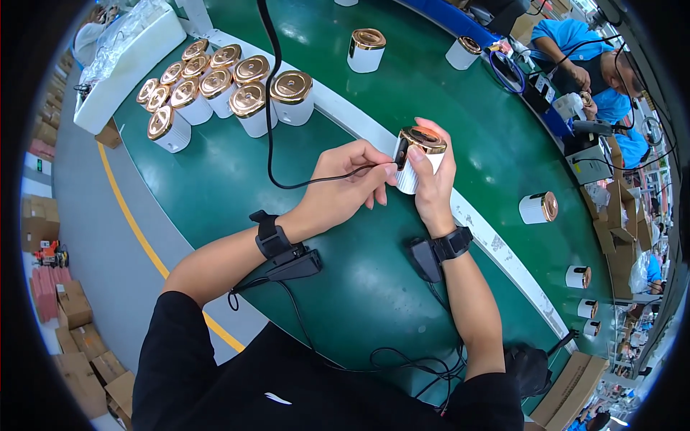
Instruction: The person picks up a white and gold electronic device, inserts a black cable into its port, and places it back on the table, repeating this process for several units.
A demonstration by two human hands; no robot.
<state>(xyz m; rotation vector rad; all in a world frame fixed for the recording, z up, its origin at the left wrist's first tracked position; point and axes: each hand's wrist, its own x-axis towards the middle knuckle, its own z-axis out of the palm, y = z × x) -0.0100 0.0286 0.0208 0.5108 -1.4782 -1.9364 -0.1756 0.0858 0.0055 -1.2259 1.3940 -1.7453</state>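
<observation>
Two hands busy — right hand (431, 179) grips white canister (417, 161), left hand (345, 188) pinches black cable (277, 129).

A factory assembly line: long green conveyor belt (215, 179), rows of identical white canisters (215, 90), stacked cartons (72, 309)

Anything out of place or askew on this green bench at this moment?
One white canister with a copper lid lies tipped on its side beyond the white divider strip, while the cluster at the far left stands upright. The right hand holds another canister; the left hand brings a black cable to it.
</observation>
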